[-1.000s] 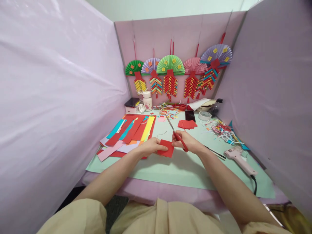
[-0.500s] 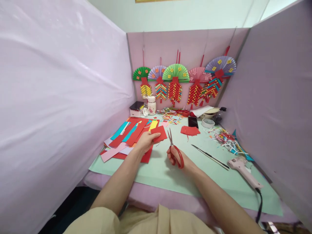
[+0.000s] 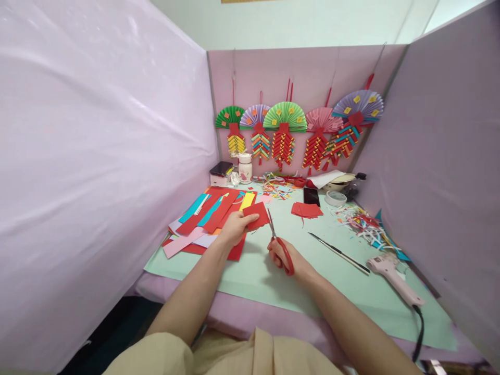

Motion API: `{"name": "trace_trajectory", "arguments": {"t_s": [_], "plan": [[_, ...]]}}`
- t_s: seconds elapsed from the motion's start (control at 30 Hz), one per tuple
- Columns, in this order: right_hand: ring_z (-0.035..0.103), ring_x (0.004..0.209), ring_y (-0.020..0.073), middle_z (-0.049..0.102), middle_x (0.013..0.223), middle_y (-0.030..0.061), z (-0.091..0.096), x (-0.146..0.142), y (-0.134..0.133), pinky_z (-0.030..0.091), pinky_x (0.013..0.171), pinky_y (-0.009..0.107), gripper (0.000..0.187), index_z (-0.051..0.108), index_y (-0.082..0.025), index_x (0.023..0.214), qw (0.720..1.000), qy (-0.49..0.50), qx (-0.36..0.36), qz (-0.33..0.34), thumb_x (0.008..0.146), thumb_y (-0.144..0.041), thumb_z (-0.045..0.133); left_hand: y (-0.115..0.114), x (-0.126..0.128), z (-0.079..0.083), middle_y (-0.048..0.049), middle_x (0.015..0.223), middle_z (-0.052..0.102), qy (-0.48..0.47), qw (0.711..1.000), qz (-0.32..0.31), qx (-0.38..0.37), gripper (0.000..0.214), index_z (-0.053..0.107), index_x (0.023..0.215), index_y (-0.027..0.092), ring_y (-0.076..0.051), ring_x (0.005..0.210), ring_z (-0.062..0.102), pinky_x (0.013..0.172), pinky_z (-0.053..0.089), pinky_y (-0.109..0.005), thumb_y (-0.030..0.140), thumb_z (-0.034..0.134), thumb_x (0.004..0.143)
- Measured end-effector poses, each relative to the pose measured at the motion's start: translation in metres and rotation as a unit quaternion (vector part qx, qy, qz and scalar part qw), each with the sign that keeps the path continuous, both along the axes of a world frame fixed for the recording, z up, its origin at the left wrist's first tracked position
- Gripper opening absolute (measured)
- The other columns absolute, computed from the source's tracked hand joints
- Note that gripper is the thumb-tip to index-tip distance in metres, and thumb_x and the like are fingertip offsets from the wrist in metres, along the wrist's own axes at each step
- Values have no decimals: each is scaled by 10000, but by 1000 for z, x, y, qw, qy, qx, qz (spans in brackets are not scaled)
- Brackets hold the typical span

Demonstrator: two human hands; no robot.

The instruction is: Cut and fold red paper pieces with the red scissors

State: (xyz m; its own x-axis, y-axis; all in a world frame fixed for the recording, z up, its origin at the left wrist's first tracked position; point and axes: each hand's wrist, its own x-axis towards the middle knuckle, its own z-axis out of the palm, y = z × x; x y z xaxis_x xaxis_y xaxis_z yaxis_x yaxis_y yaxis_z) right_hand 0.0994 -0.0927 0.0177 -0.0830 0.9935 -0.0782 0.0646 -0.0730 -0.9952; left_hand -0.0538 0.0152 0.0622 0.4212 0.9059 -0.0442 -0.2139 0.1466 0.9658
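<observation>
A red paper piece [image 3: 255, 214] is pinched in my left hand [image 3: 235, 229], the thumb lying on top of it. My right hand [image 3: 285, 256] grips red-handled scissors [image 3: 289, 259] with the blades pointing away from me. The blade tips are at the right edge of the red paper; whether they touch it I cannot tell. Beneath and left of my left hand lie coloured paper strips and sheets [image 3: 219, 221]. A small pile of red paper pieces [image 3: 307, 210] rests beyond my right hand.
To the right lie a slim pen-like tool [image 3: 339, 253], a glue gun [image 3: 395, 278] with a cord, paper scraps [image 3: 365, 224] and a tape roll [image 3: 335, 198]. A phone [image 3: 311, 196] and a white bottle [image 3: 245, 169] are farther back. Paper fan ornaments [image 3: 284, 117] hang behind.
The scissor blades look closer together than before, and their tips are nearer the red paper's edge. My left hand still holds the paper. The view has shifted slightly.
</observation>
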Motion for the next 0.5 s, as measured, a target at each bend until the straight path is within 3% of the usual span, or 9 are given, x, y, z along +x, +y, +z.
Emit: {"name": "trace_trajectory", "arguments": {"t_s": [0.5], "plan": [[369, 517, 84, 427, 637, -45, 2, 1, 0, 296, 459, 220, 540, 467, -194, 836, 1000, -12, -5, 4, 792, -731, 437, -2, 3, -4, -101, 777, 707, -19, 999, -15, -32, 351, 702, 769, 54, -155, 683, 655, 674, 550, -256, 281, 854, 550]]}}
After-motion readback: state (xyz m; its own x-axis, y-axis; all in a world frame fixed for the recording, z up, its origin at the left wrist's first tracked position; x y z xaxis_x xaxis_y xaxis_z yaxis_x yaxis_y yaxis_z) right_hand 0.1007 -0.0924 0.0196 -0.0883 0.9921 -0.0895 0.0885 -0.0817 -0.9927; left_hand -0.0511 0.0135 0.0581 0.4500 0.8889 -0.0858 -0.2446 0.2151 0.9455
